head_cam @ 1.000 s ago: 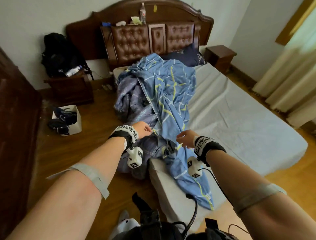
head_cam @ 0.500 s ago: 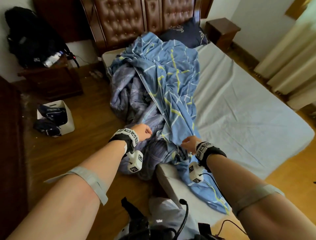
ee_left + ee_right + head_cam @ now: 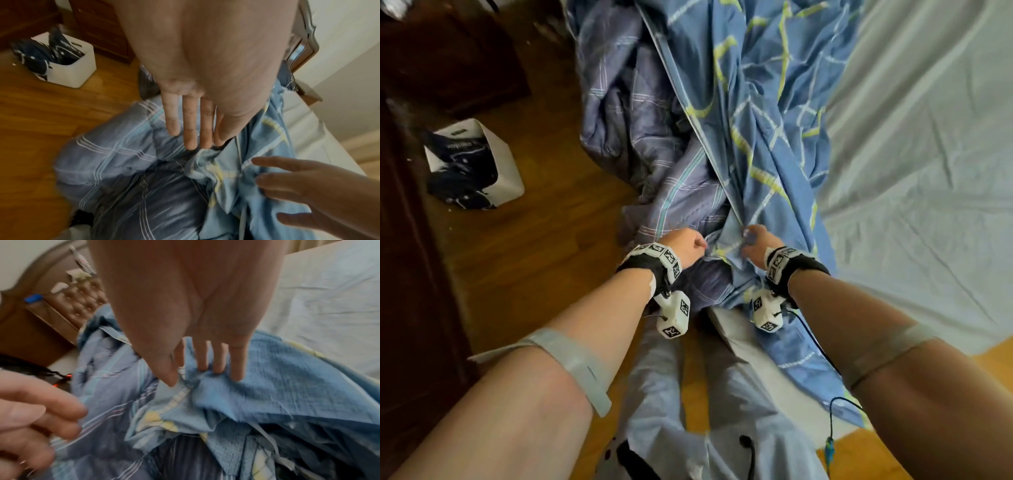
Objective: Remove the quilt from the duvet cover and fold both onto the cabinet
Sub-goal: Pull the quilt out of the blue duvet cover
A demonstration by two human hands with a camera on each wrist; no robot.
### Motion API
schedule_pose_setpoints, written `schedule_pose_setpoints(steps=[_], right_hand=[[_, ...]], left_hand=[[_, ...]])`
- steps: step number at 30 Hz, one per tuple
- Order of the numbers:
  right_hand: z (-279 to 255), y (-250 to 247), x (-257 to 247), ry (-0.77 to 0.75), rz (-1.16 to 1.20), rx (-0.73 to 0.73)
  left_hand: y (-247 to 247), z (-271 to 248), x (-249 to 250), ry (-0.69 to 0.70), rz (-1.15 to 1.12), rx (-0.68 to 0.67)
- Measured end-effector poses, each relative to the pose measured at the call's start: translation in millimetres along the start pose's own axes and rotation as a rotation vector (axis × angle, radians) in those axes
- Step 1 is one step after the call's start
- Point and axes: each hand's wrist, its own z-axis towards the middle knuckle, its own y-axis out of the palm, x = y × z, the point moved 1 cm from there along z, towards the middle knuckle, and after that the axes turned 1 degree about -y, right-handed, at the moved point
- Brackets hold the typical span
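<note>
A light blue duvet cover (image 3: 756, 102) with yellow and white lines lies bunched along the bed's left side. Grey-blue plaid quilt fabric (image 3: 626, 113) spills beside it toward the floor. Both hands meet at the near end, where the two fabrics gather. My left hand (image 3: 688, 247) reaches over the plaid fabric (image 3: 115, 154) with fingers (image 3: 191, 129) fairly straight, tips at the cloth. My right hand (image 3: 755, 240) lies on the cover's hemmed edge (image 3: 267, 386), fingertips (image 3: 205, 363) pressing into the folds. From the left wrist its fingers (image 3: 298, 186) look spread. Motion blur hides any pinch.
The mattress (image 3: 911, 171) under a pale sheet stretches right. On the wooden floor (image 3: 534, 257) at left stands a white box (image 3: 506, 164) with dark shoes. A dark wooden cabinet (image 3: 407, 240) lines the left edge. My legs (image 3: 671, 411) stand at the bed's corner.
The view has dropped and closed in on the bed's near corner. Both hands have drawn closer together at the bunched fabric, the right one shifting left onto the cover's edge.
</note>
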Motion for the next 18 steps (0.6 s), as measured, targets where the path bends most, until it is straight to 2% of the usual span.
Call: schedule_pose_setpoints(steps=[3,5,7,9,11,14,18], right_hand=[[38,4,23,0.233,0.041,0.110],[59,7,36,0.282,-0.001,0.153],[76,7,42,0.258,-0.054,0.134],[91,8,51,0.191,-0.144,0.064],[99,7,58,0.125,-0.126,0.046],[94,-3,64,0.073,0.060,0.176],[73,-37,90,0.071,0.181,0.351]], left_hand=[[34,44,-1,-0.118,-0.136,-0.144],[53,66,0,-0.192,-0.249,-0.272],[63,85,2,-0.224,-0.304,-0.310],[73,106,3,-0.217,-0.322,-0.285],[80,119,6,-0.224,-0.399,-0.279],[81,131,21,-0.263,-0.628,-0.266],[86,147,79,-0.151,-0.723,-0.218]])
